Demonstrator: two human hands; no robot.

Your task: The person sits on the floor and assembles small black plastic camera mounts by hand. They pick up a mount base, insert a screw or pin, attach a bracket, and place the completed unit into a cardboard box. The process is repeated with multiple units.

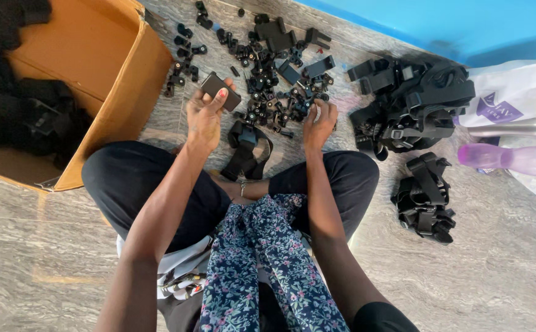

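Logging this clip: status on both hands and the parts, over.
Left hand shut on flat black plate. Right hand picking among small black clips on floor. Strap pile alongside, nothing blocking.

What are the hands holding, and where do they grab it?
The left hand pinches a flat black plastic piece at its near edge. The right hand touches the small black parts; any hold cannot be told.

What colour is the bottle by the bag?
Purple bottle, clearest in the head view.

Cardboard box [126,80] cut off by top and left edges, dark contents too shadowed to identify. Steel bottle [514,127] and purple bottle [514,158] cropped at right edge. Small black parts [268,92] too tiny to distinguish.
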